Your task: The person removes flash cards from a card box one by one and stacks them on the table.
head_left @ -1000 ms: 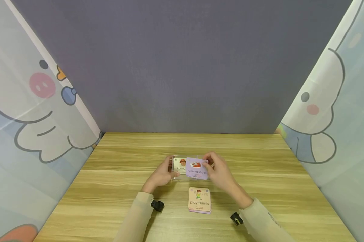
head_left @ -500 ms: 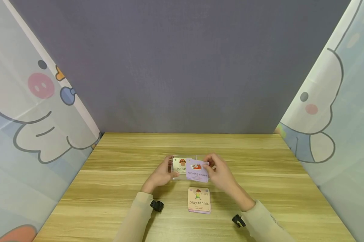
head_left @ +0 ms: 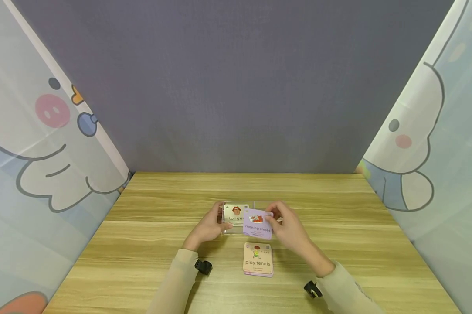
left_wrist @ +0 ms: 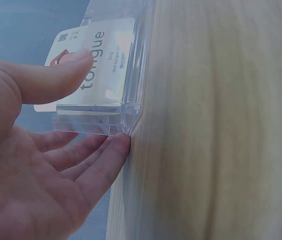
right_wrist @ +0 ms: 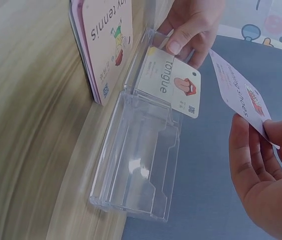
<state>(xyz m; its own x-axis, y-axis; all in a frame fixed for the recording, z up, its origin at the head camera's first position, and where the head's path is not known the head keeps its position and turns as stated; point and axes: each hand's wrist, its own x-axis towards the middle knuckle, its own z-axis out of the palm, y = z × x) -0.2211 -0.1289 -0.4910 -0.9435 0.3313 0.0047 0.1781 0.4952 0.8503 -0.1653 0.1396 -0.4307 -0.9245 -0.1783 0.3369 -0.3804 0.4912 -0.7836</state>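
My right hand (head_left: 290,226) pinches a purple "running shoes" flashcard (head_left: 257,234) by its right edge, thumb on the printed face. In the right wrist view this flashcard stands apart from the clear plastic card holder (right_wrist: 140,172). One side of the holder carries a cream "tongue" flashcard (right_wrist: 161,75); its other compartment, nearer my right hand, shows no card. My left hand (head_left: 209,226) grips the holder's left end, fingers against the end wall and thumb over the front. Nearer me lies a small stack of flashcards (head_left: 257,261), "play tennis" on top.
The wooden table (head_left: 141,253) runs back to a dark grey panel (head_left: 236,87). Cartoon-printed curtains (head_left: 59,174) hang at both sides. A black strap piece (head_left: 203,267) sits at my left wrist, another (head_left: 312,289) at my right.
My right hand has drawn the "running shoes" flashcard toward me and a little right, uncovering more of the "tongue" flashcard. My left hand and the stack have stayed in place.
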